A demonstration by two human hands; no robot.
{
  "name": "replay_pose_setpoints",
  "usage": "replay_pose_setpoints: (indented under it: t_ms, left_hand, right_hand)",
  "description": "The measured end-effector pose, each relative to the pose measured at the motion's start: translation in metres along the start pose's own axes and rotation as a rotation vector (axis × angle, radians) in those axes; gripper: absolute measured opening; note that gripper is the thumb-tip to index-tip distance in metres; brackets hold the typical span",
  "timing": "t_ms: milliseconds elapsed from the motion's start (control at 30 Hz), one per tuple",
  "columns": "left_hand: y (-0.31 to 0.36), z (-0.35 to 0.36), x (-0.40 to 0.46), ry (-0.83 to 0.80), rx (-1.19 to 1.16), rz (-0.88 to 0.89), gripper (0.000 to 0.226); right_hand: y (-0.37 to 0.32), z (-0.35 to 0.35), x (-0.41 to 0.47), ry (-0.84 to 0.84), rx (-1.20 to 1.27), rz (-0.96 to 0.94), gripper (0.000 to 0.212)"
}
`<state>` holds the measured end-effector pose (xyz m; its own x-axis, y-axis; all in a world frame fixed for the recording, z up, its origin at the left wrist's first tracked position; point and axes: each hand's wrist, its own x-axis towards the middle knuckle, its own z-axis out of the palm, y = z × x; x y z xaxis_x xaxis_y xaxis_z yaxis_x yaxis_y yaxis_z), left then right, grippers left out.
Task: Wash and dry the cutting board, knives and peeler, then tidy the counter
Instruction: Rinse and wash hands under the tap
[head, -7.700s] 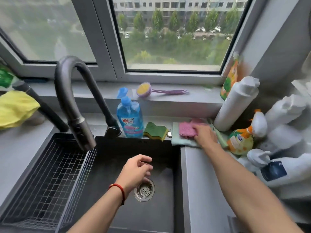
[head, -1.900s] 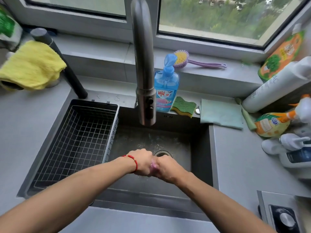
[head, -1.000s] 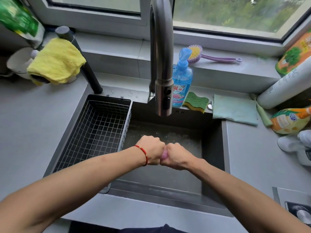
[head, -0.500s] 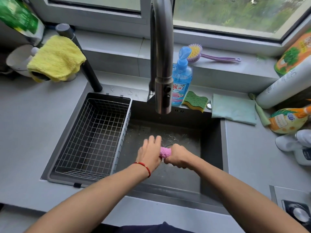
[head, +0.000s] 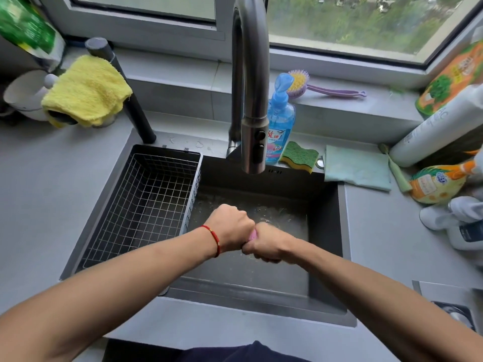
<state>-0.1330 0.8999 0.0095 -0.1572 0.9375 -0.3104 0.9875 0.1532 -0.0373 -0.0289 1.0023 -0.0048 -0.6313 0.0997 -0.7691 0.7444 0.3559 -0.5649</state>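
Over the dark sink (head: 326, 257), below the faucet (head: 252, 121), my left hand (head: 231, 227) and my right hand (head: 266, 244) are fists pressed together. Both grip a pink cloth (head: 252, 235), of which only a sliver shows between them. Water wets the sink floor behind my hands. No cutting board, knife or peeler is in view.
A wire basket (head: 146, 205) fills the sink's left side. Behind the sink stand a blue soap bottle (head: 279, 126), a green sponge (head: 299, 155) and a pale green cloth (head: 356, 167). A yellow towel (head: 87, 91) lies at left, a purple brush (head: 313, 84) on the sill, and bottles (head: 441, 126) at right.
My right hand took the pink cloth from the counter to the sink. Half a second ago my left fingers were loosened on it; now both fists clench it together again.
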Motion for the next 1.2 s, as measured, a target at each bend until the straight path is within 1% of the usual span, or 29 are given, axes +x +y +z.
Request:
replay_pose_setpoints:
  t_ms: [33,67,100,133,200,267,333,400,433,467,533,567,600,633,667,733,767,800,833,900,933,1000,1033,1067,1100,1133,1200]
  left_hand:
    - [0.003,0.001,0.000,-0.028,-0.040,-0.040,0.016]
    - [0.005,0.002,0.002,-0.034,-0.100,-0.082,0.013]
    - [0.008,0.006,0.003,-0.048,-0.173,-0.129,0.009]
    - [0.009,0.009,0.005,-0.066,-0.261,-0.193,0.008]
    - [0.009,0.010,0.009,-0.115,-0.443,-0.313,0.013]
    - [0.007,0.008,0.014,-0.156,-0.614,-0.375,0.017]
    - [0.006,0.005,0.016,-0.176,-0.786,-0.432,0.012]
    - [0.006,0.005,0.015,-0.182,-0.965,-0.500,0.006]
    - [0.007,0.003,0.013,-0.216,-1.009,-0.510,0.006]
    - [0.006,0.002,0.012,-0.250,-1.004,-0.494,0.006]
    - [0.003,0.002,0.013,-0.258,-0.855,-0.404,0.012]
    - [0.000,0.001,0.013,-0.233,-0.720,-0.361,0.015]
    - [-0.003,0.002,0.013,-0.191,-0.582,-0.324,0.014]
    - [-0.004,0.003,0.012,-0.138,-0.466,-0.286,0.007]
    - [-0.004,0.005,0.010,-0.082,-0.376,-0.252,0.010]
    - [-0.001,0.011,0.003,0.053,-0.273,-0.175,0.036]
    - [0.002,0.012,-0.002,0.161,-0.210,-0.131,0.044]
    - [0.005,0.013,-0.006,0.262,-0.145,-0.096,0.047]
    - [0.006,0.014,-0.010,0.372,-0.117,-0.064,0.045]
    - [0.010,0.017,-0.014,0.582,-0.159,-0.014,0.031]
    - [0.013,0.020,-0.016,0.642,-0.191,0.003,0.025]
    - [0.014,0.021,-0.016,0.675,-0.217,0.051,0.013]
    - [0.011,0.019,-0.017,0.661,-0.224,0.083,0.011]
    - [0.008,0.017,-0.017,0.623,-0.224,0.122,0.018]
    - [0.002,0.015,-0.017,0.561,-0.205,0.158,0.023]
    - [-0.002,0.014,-0.017,0.477,-0.175,0.162,0.023]
    - [-0.009,0.009,-0.016,0.272,-0.082,0.125,0.013]
  right_hand:
    - [-0.001,0.001,0.001,0.123,-0.222,-0.052,0.018]
    - [-0.001,0.000,0.003,0.209,-0.418,-0.104,0.018]
    - [0.001,-0.002,0.005,0.271,-0.552,-0.153,0.017]
    - [0.004,-0.005,0.007,0.322,-0.643,-0.204,0.015]
    - [0.006,-0.011,0.010,0.416,-0.798,-0.316,0.019]
    - [0.006,-0.017,0.014,0.492,-0.914,-0.413,0.022]
    - [0.005,-0.024,0.016,0.529,-0.988,-0.485,0.020]
    - [0.005,-0.029,0.018,0.535,-1.019,-0.545,0.022]
    - [0.006,-0.030,0.018,0.531,-1.026,-0.564,0.025]
    - [0.008,-0.028,0.019,0.534,-1.027,-0.563,0.025]
    - [0.012,-0.017,0.021,0.571,-0.995,-0.498,0.020]
    - [0.013,-0.011,0.023,0.591,-0.937,-0.430,0.017]
    - [0.013,-0.007,0.024,0.592,-0.843,-0.354,0.016]
    - [0.012,-0.005,0.023,0.547,-0.746,-0.271,0.017]
    - [0.011,-0.008,0.023,0.463,-0.651,-0.210,0.020]
    - [0.008,-0.020,0.021,0.219,-0.453,-0.126,0.027]
    - [0.007,-0.026,0.018,0.074,-0.280,-0.077,0.029]
    - [0.008,-0.030,0.013,-0.073,-0.060,-0.024,0.028]
    - [0.008,-0.034,0.008,-0.212,0.148,0.031,0.029]
    - [0.011,-0.039,0.000,-0.442,0.433,0.091,0.028]
    - [0.012,-0.039,-0.004,-0.542,0.509,0.105,0.028]
    - [0.010,-0.038,-0.010,-0.683,0.541,0.112,0.037]
    - [0.005,-0.036,-0.012,-0.714,0.509,0.111,0.040]
    - [0.001,-0.032,-0.015,-0.702,0.451,0.108,0.041]
    - [-0.004,-0.028,-0.015,-0.645,0.364,0.098,0.040]
    - [-0.008,-0.021,-0.016,-0.540,0.264,0.087,0.037]
    - [-0.016,-0.007,-0.014,-0.212,0.053,0.042,0.024]
